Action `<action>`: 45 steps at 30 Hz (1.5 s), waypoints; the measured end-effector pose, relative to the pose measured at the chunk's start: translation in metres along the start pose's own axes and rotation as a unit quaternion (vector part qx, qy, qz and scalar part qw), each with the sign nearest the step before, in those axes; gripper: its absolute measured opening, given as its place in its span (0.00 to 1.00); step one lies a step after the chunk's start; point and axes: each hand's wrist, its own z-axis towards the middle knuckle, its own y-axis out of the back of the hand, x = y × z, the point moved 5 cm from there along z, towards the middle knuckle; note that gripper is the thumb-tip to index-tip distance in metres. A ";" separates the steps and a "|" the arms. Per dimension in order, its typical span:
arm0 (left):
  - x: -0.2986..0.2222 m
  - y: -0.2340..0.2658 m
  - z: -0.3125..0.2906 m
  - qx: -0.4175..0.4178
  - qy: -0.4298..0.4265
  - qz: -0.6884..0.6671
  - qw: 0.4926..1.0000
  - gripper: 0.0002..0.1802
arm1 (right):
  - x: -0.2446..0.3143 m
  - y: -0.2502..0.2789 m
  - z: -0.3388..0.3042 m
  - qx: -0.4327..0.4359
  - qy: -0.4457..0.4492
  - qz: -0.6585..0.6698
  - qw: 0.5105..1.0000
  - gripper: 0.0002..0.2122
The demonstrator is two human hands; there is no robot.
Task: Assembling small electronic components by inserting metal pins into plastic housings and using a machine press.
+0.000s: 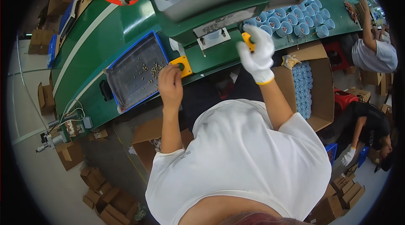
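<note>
My bare left hand (170, 85) is at the yellow button box (186, 71) with a dark green round button, its fingers curled together against the box's left side. Whether something small is in those fingers is hidden. My right hand (258, 52), in a white glove, lies over a second yellow button box (246, 36), thumb apart from the fingers and nothing visible in it. Between the two boxes, under a green and grey machine (181, 18), sits a white plate (222, 36) with a light-blue round piece on it.
A blue-rimmed tray (158, 35) with scattered small metal parts lies left. Many light-blue cups (301, 30) stand at the right, several holding small parts. A cardboard box (324, 86) of stacked blue pieces is beside my right arm. Two other people work further right.
</note>
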 end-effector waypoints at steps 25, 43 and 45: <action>-0.003 -0.049 0.049 -0.037 0.067 -0.103 0.992 0.06 | -0.029 -0.008 -0.029 0.012 0.077 -0.021 0.997 0.11; 0.006 -0.041 0.048 -0.029 0.148 -0.201 0.968 0.07 | -0.056 -0.003 -0.073 0.020 -0.016 -0.049 0.998 0.21; -0.003 -0.037 0.063 -0.030 0.121 -0.228 0.966 0.07 | -0.059 -0.004 -0.076 0.016 -0.025 -0.049 0.998 0.21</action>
